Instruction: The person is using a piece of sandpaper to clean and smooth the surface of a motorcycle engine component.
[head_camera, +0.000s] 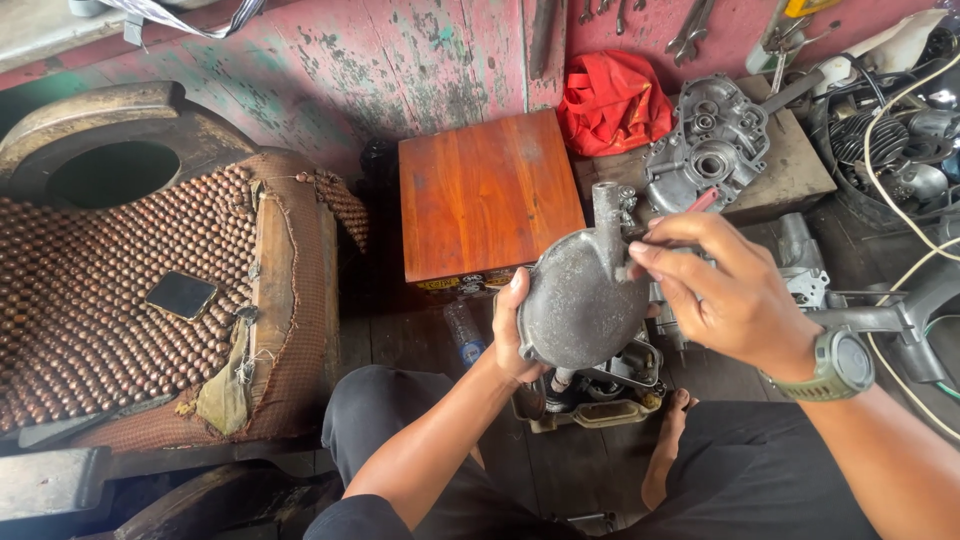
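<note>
My left hand grips the lower left edge of a round, dull grey metal engine cover with a short tube sticking up from its top. My right hand, with a green watch on the wrist, is closed on a thin red-handled tool whose tip is at the cover's upper right, beside the tube. Under the cover sits a greasy engine part on the floor between my knees.
A wooden box stands behind the cover. A silver engine casing lies on a board to the right, beside a red cloth. A beaded seat with a phone fills the left. Wires and parts crowd the right edge.
</note>
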